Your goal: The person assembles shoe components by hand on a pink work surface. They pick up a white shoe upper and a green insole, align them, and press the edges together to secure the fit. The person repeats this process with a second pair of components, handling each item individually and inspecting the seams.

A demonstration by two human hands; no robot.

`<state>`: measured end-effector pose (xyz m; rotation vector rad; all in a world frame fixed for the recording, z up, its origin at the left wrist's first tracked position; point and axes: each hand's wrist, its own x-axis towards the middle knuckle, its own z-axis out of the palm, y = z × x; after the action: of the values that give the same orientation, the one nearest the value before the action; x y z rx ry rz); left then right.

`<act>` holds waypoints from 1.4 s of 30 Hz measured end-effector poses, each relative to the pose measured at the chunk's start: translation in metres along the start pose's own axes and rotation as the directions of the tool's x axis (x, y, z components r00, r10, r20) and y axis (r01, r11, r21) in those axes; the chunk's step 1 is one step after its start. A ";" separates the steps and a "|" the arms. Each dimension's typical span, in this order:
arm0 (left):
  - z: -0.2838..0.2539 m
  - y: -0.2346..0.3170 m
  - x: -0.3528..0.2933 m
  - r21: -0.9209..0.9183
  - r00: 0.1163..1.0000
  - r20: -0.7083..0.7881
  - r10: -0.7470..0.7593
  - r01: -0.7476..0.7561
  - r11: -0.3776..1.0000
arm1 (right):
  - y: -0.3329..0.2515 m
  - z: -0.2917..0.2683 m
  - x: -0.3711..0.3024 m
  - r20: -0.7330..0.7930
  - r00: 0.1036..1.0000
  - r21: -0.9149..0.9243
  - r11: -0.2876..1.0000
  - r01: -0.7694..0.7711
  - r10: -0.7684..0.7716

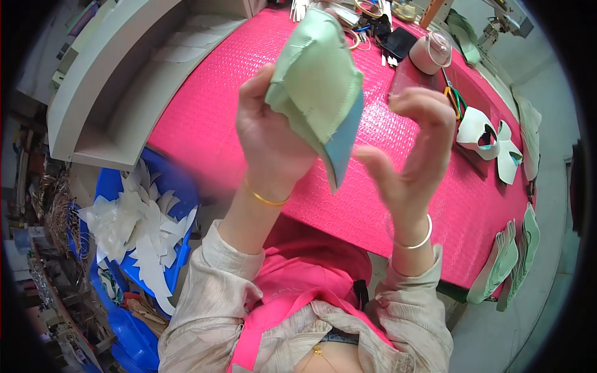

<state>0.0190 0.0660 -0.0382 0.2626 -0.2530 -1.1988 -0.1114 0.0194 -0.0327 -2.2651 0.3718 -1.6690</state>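
Green stitched piece [320,81], in left hand [267,132], right hand [415,169] just beside

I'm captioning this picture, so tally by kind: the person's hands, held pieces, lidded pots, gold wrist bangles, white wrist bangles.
Hands (left hand, right hand): 2
Held green-and-blue piece: 1
Lidded pot: 1
Gold wrist bangle: 1
White wrist bangle: 1
Total: 6
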 end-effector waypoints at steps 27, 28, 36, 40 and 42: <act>0.011 -0.003 0.008 0.141 0.967 0.179 -0.180 0.156 0.978 | 0.004 0.013 0.014 -0.116 0.992 -0.198 0.977 -0.081 0.058; 0.014 -0.006 0.006 0.194 0.977 0.150 -0.152 0.121 0.973 | 0.004 0.016 0.013 -0.087 0.996 -0.250 0.968 -0.033 0.012; -0.010 -0.010 -0.015 0.740 0.899 0.435 0.047 -0.387 0.550 | 0.044 -0.051 0.033 0.585 0.459 0.738 -0.206 -0.642 0.669; 0.009 0.000 0.005 0.590 0.875 0.362 -0.321 0.051 0.806 | 0.103 -0.055 0.014 0.429 0.463 0.730 0.004 -0.684 0.776; 0.008 0.006 0.006 0.855 0.779 0.462 -0.423 -0.265 0.447 | 0.083 -0.062 0.030 0.611 0.540 0.552 0.178 -0.815 0.578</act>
<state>0.0238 0.0621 -0.0281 0.8266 -1.5603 -1.1089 -0.1645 -0.0743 -0.0211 -1.1936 0.3978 -0.7055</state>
